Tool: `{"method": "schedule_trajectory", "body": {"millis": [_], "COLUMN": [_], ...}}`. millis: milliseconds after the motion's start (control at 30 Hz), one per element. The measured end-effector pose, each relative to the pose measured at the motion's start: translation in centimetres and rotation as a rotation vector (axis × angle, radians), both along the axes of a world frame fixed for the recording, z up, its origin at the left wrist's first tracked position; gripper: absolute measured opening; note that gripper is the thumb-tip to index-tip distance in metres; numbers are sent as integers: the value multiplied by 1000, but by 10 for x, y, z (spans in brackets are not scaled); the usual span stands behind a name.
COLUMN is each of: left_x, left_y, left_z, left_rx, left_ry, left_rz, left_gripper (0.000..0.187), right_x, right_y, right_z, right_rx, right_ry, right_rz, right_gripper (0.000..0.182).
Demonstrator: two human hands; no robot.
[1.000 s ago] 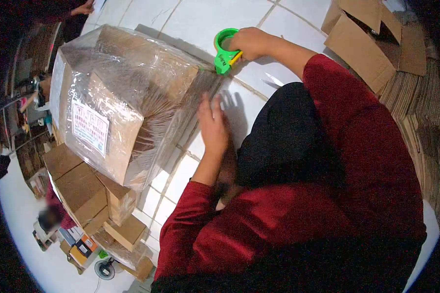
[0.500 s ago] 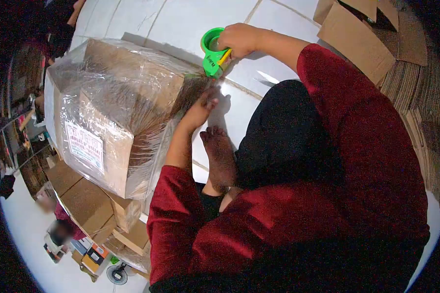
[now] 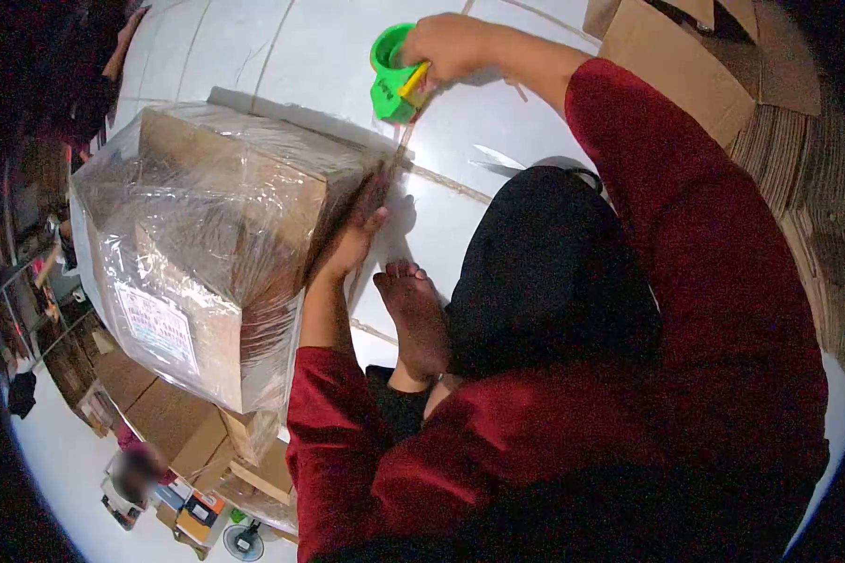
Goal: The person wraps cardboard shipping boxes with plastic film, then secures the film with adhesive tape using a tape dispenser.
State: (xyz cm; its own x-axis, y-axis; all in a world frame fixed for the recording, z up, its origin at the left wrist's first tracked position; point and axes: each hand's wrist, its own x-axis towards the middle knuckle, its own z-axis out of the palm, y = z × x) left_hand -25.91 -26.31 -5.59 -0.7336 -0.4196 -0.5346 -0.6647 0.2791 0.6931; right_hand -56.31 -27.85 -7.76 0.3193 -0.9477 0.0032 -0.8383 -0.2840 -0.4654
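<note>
My right hand [image 3: 446,47] grips a green tape dispenser [image 3: 391,98] with a yellow part and dark handwriting on it, held above the tiled floor. A clear strip appears to run from the dispenser toward the corner of a large carton [image 3: 282,197] wrapped in shiny clear plastic. Against the carton's near side rests my left hand [image 3: 352,246], thumb apart and the other fingers partly hidden along the cardboard. A printed white label [image 3: 158,324] shows through the wrap on the carton's front.
Scissors [image 3: 498,161] lie on the white tiles by my bent knee. My bare foot [image 3: 413,319] is close to the carton. Stacked flat cardboard [image 3: 789,169] and an opened box [image 3: 671,70] stand at right. More cartons [image 3: 174,413], a fan [image 3: 243,540] and another person [image 3: 136,474] are at lower left.
My right hand has moved the tape dispenser up and slightly left, away from the carton's corner. My left hand has shifted down-left onto the carton's side. The carton appears lower and further left.
</note>
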Motion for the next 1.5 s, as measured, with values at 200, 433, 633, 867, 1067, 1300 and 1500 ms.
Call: {"method": "schedule_trajectory", "body": {"millis": [200,433,633,867,1067,1300,1500], "left_x": [-23,-79,-84,-89,-116,-122,-154], "left_y": [16,28,8,4,2,5,-65], "left_z": [11,-3,-15,-31,0,33,64], "left_rx": [110,-1147,-1110,-1107,-809,-12,-572], "left_ry": [99,-802,-1039,-1034,-1213,-1106,-1080], "left_rz": [97,-894,-875,-755,-746,-938,-747], "left_gripper": [51,47,48,44,43,45,48], "right_x": [13,54,73,85,35,22,17], "right_y": [-15,-31,-31,-10,-43,-32,-32], "right_z": [14,2,-4,-7,7,13,-1], "right_rx": [-7,-56,-121,-178,34,96,30], "right_ry": [58,86,31,-7,17,-248,-449], "right_rz": [-4,-4,8,-138,-588,-710,-797], "right_gripper": [31,25,19,17,27,29,34]}}
